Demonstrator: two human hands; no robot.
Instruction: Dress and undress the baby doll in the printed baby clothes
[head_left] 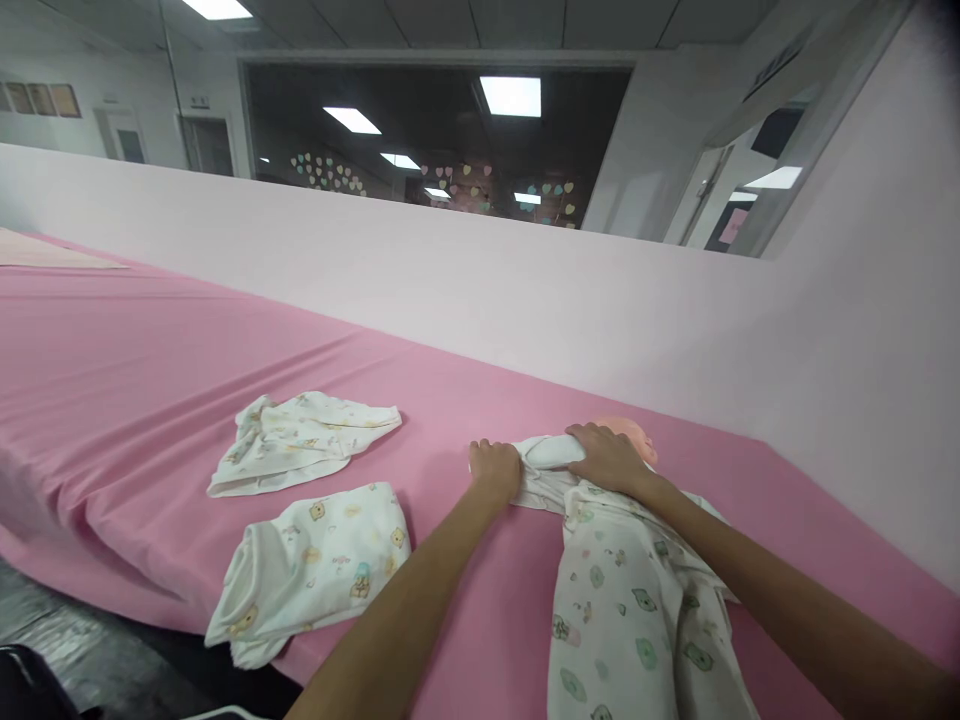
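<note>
A baby doll point(634, 437) lies on the pink table cover point(150, 380), dressed in a white printed sleepsuit point(630, 610) that runs toward me. My left hand point(495, 468) is closed around the end of the suit's sleeve, left of the doll. My right hand point(609, 458) lies over the doll's upper chest and shoulder, fingers curled on the cloth, and it hides most of the doll's head.
Two more white printed baby garments lie to the left: one crumpled point(300, 440), one point(315, 565) hanging over the table's near edge. A pale pink partition wall point(450, 270) runs behind the table. The floor point(90, 640) shows at lower left.
</note>
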